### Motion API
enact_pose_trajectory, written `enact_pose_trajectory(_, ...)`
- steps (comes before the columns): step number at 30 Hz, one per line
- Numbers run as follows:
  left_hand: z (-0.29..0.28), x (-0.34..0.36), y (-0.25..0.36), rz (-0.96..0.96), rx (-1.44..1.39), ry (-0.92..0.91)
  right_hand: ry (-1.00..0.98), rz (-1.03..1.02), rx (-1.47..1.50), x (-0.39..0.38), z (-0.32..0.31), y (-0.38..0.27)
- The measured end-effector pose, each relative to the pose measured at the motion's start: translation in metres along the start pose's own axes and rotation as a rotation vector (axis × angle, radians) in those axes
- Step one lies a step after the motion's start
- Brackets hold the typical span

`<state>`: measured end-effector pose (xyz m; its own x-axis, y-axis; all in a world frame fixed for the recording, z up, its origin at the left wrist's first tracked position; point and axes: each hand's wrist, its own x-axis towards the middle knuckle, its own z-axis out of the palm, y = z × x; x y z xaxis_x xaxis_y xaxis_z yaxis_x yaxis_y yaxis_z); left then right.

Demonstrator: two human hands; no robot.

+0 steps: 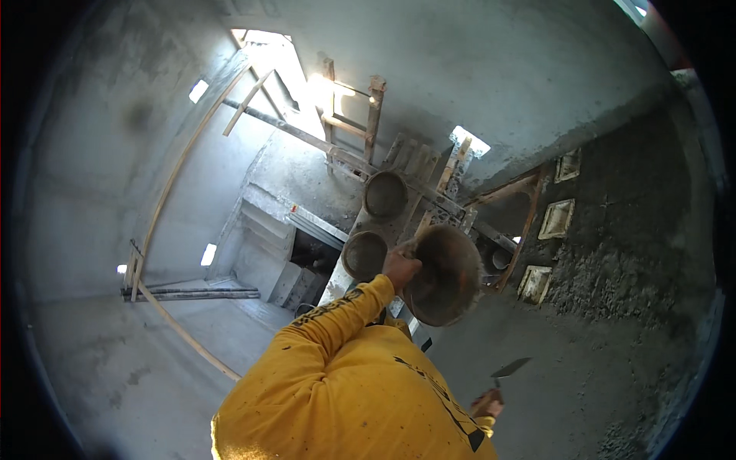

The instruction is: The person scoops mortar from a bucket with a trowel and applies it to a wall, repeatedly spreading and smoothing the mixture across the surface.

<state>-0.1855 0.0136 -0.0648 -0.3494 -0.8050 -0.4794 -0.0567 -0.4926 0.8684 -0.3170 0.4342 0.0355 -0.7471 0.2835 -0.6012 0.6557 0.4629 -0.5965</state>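
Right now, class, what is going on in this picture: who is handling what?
A person in a yellow long-sleeved shirt grips a round pan by its rim with the left hand, held out in front. The right hand holds a trowel lower down, blade pointing up. Two more pans sit beyond, beside a rough grey wall.

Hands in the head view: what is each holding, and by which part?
Left hand grips a round mortar pan by its rim. Right hand holds a trowel by its handle.
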Motion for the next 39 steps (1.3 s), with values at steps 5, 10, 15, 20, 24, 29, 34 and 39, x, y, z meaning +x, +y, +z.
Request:
enact_pose_trajectory(5,-0.053,-0.007,-0.019,0.222,0.381,-0.033,-0.102,0.191,-0.123,0.0,0.023,0.032)
enact_pose_trajectory(10,-0.162,0.044,0.031,0.229,-0.046,0.105,-0.197,0.163,-0.13,0.036,0.022,0.032)
enact_pose_trajectory(15,-0.261,0.079,0.077,-0.289,0.158,0.361,-0.236,0.13,-0.091,0.051,0.032,0.005)
enact_pose_trajectory(20,-0.321,0.052,-0.037,-0.434,0.414,0.229,-0.285,-0.008,-0.159,0.049,0.04,0.004)
enact_pose_trajectory(24,-0.302,-0.02,-0.17,-0.612,0.7,-0.043,-0.31,0.074,-0.205,0.038,0.052,0.018)
enact_pose_trajectory(29,-0.27,-0.065,-0.16,-1.036,0.298,-0.135,-0.452,0.083,-0.408,0.019,0.051,0.03)
enact_pose_trajectory(34,-0.341,-0.002,-0.136,-0.17,1.508,-0.456,-0.487,0.081,-0.522,0.023,0.045,0.029)
enact_pose_trajectory(39,-0.275,0.038,-0.049,-0.035,0.813,-0.13,-0.448,0.111,-0.436,0.021,0.048,0.018)
